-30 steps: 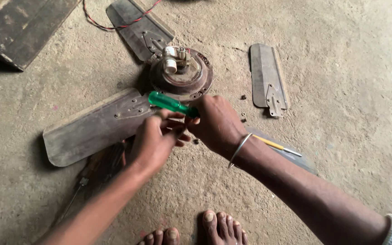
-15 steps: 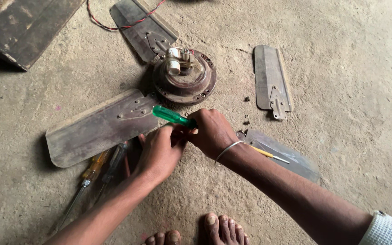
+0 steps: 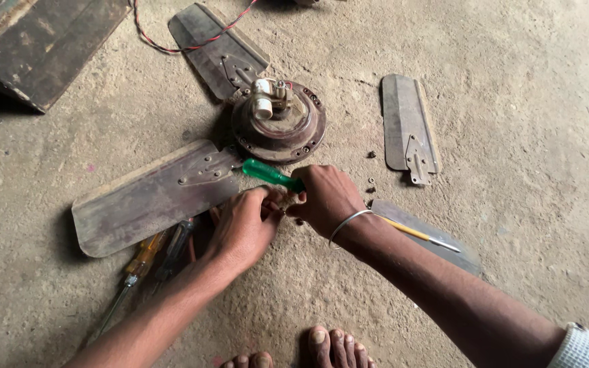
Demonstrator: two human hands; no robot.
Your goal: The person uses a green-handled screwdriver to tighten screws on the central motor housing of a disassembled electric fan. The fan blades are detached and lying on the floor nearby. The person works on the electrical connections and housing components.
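Screwdriver [image 3: 270, 175], green handle, frame centre: your right hand [image 3: 326, 200] closes around it, shaft angled down beside the motor hub [image 3: 279, 123]. Your left hand [image 3: 243, 225] pinches fingertips at its tip, steadying something too small to identify. Detached blade [image 3: 409, 129] lies right.

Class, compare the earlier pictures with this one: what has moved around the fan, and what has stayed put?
The left hand and right hand have drawn slightly back from the fan hub, fingertips meeting. The right hand keeps its grip on the green-handled screwdriver. The detached blade and floor screwdrivers lie unmoved.
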